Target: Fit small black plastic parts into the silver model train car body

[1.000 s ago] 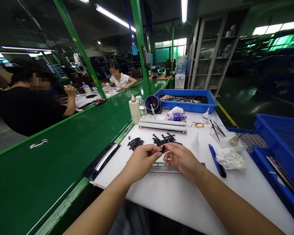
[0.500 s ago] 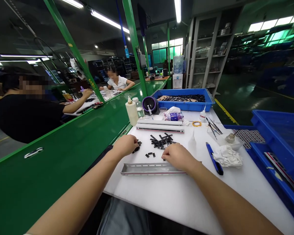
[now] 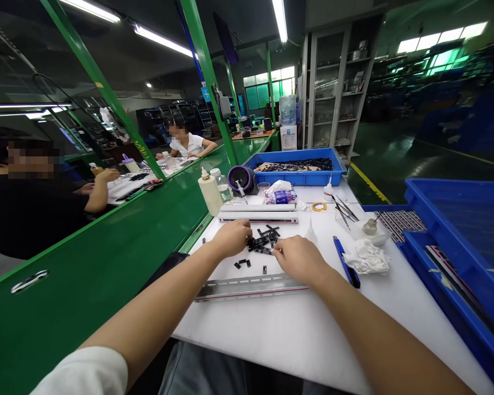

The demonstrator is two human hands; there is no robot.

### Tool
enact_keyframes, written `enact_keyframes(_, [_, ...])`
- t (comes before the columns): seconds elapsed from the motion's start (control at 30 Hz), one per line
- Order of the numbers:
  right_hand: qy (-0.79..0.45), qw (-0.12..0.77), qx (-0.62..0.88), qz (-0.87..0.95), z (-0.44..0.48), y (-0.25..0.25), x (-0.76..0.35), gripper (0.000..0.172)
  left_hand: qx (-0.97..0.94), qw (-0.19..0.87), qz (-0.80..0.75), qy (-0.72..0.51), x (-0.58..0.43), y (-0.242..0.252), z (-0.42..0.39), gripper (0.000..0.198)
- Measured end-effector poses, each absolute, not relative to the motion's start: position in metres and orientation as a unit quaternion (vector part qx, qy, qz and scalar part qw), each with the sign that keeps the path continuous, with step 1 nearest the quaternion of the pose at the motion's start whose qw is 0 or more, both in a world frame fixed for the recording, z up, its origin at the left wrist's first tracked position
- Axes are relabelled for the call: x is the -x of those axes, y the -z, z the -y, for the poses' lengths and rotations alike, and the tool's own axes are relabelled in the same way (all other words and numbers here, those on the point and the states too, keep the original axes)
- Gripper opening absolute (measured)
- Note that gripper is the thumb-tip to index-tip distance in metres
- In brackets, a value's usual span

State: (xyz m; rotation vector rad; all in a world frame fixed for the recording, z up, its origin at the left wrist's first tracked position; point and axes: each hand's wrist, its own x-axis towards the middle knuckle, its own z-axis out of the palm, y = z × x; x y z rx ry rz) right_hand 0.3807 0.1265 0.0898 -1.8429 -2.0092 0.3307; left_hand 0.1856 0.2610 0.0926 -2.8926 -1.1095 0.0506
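Note:
Small flat black rectangular pieces (image 3: 264, 237) lie in a loose heap on the white tabletop. At the heap's left edge, my left hand (image 3: 233, 238) has its fingers curled together against the pieces; whether it grips any is hidden. My right hand (image 3: 299, 257) is pinched at the right edge, its fingertips touching the heap; what is between them is too small to tell. Several separate black pieces (image 3: 242, 264) sit nearer me, with a single black piece (image 3: 264, 270) beside them. In front lies a long grey metal channel (image 3: 247, 286), partly behind my right hand and left forearm.
Behind the heap are long white bars (image 3: 257, 215) and a cream squeeze bottle (image 3: 209, 193). To the right lie a blue cutter (image 3: 346, 263), crumpled white cloth (image 3: 367, 258) and tweezers (image 3: 341, 211). Blue bins (image 3: 456, 230) flank the table; a green partition (image 3: 107, 241) runs left, with co-workers beyond.
My left hand has moved right to the main heap, and the pieces that lay by it are now there. My right hand has risen to the heap; a single piece lies where it hovered.

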Motion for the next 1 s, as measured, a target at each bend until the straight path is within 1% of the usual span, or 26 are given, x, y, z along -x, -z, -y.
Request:
enact_keyframes(0.27, [-0.117, 0.227, 0.657, 0.71, -0.127, -0.088, -0.38, 0.025, 0.944, -0.017, 0.331, -0.002, -0.169, -0.093, -0.256, 0.013])
enact_keyframes(0.37, [-0.121, 0.241, 0.653, 0.707, -0.126, -0.088, -0.38, 0.025, 0.938, -0.049, 0.343, 0.017, -0.169, -0.095, -0.258, 0.011])
enact_keyframes(0.47, [-0.124, 0.261, 0.647, 0.706, -0.126, -0.089, -0.38, 0.026, 0.92, -0.094, 0.376, 0.061, -0.173, -0.103, -0.253, 0.012])
enact_keyframes(0.53, [-0.16, 0.32, 0.632, 0.687, -0.127, -0.091, -0.38, 0.025, 0.898, -0.138, 0.405, 0.097, -0.176, -0.112, -0.242, 0.017])
enact_keyframes(0.6, [-0.244, 0.418, 0.604, 0.634, -0.128, -0.093, -0.379, 0.023, 0.873, -0.199, 0.427, 0.125, -0.181, -0.122, -0.224, 0.024])
enact_keyframes(0.67, [-0.343, 0.509, 0.557, 0.56, -0.129, -0.096, -0.379, 0.024, 0.85, -0.269, 0.43, 0.141, -0.186, -0.132, -0.203, 0.029])
enact_keyframes(0.73, [-0.412, 0.564, 0.499, 0.513, -0.128, -0.1, -0.378, 0.025, 0.828, -0.324, 0.429, 0.158, -0.19, -0.139, -0.181, 0.029])
enact_keyframes(0.83, [-0.446, 0.61, 0.431, 0.494, -0.125, -0.103, -0.377, 0.023, 0.803, -0.369, 0.428, 0.191, -0.195, -0.145, -0.161, 0.025])
enact_keyframes(1.0, [-0.445, 0.615, 0.413, 0.503, -0.122, -0.103, -0.376, 0.02, 0.79, -0.37, 0.436, 0.223, -0.196, -0.144, -0.156, 0.023])
